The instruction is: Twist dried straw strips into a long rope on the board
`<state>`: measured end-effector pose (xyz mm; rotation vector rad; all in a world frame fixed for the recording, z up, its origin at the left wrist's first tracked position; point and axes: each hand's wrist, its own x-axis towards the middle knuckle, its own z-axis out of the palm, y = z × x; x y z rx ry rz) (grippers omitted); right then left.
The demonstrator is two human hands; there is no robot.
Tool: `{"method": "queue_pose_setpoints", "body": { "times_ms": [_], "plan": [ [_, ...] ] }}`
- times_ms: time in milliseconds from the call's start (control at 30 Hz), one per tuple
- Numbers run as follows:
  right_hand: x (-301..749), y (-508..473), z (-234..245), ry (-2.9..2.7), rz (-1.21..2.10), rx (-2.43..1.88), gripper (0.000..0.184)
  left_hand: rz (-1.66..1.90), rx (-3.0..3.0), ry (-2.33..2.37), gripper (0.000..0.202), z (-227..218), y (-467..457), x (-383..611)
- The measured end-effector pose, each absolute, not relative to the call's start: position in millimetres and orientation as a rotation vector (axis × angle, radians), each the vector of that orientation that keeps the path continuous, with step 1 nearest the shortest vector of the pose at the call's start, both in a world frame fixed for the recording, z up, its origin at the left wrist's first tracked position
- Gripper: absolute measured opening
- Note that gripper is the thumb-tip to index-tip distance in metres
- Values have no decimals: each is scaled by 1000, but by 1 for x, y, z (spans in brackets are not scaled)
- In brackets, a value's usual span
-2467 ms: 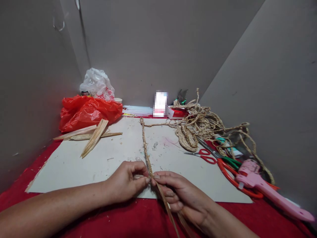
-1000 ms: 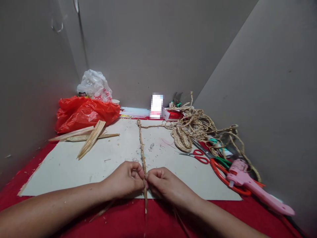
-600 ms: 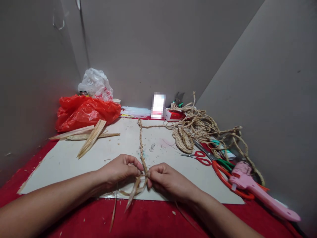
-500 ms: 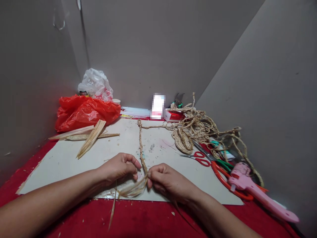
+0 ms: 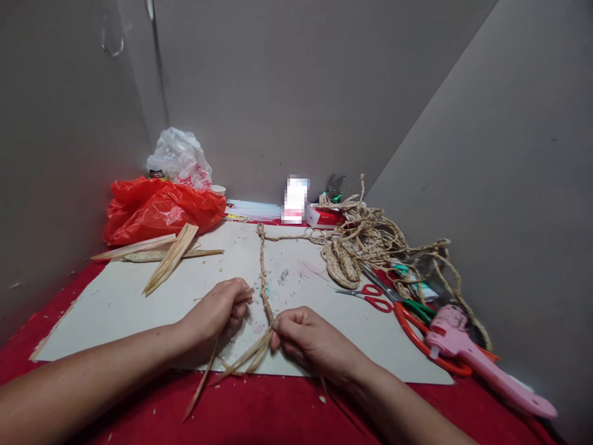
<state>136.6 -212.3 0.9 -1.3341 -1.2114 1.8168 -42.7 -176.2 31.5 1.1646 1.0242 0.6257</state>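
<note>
1. Braided straw cord (image 5: 263,272) lies on the white board (image 5: 139,309), running far to near. Its near end sits in the right hand (image 5: 308,337), thumb and forefinger pressed together on it.
2. Left hand (image 5: 217,315), fingers curled, pinches one loose strand (image 5: 200,384) just left of the cord.
3. Right: one rope tangle (image 5: 370,238), two red scissors (image 5: 370,295), one pink glue gun (image 5: 467,352). Far left: one red bag (image 5: 157,210), one white bag (image 5: 180,157).
</note>
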Motion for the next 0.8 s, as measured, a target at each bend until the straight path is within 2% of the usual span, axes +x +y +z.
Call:
{"method": "queue_pose_setpoints", "body": {
  "times_ms": [133, 333, 467, 633, 800],
  "plan": [
    [135, -214, 1, -1174, 1777, -1351, 24, 648, 929, 947, 14, 31, -187, -37],
    [131, -217, 0, -1143, 1721, -1334, 27, 645, 983, 949, 33, 35, -205, -33],
    [128, -219, -2, -1096, 1707, -1295, 29, 706, 924, 968, 31, 33, -211, -31],
    [125, -221, -1, -1073, 1687, -1271, 28, 839, 1216, 1020, 19, 22, -206, -30],
    [125, -221, -2, -1046, 1676, -1249, 33, 807, 1398, 1149, 22, 11, -202, -31]
  ]
}}
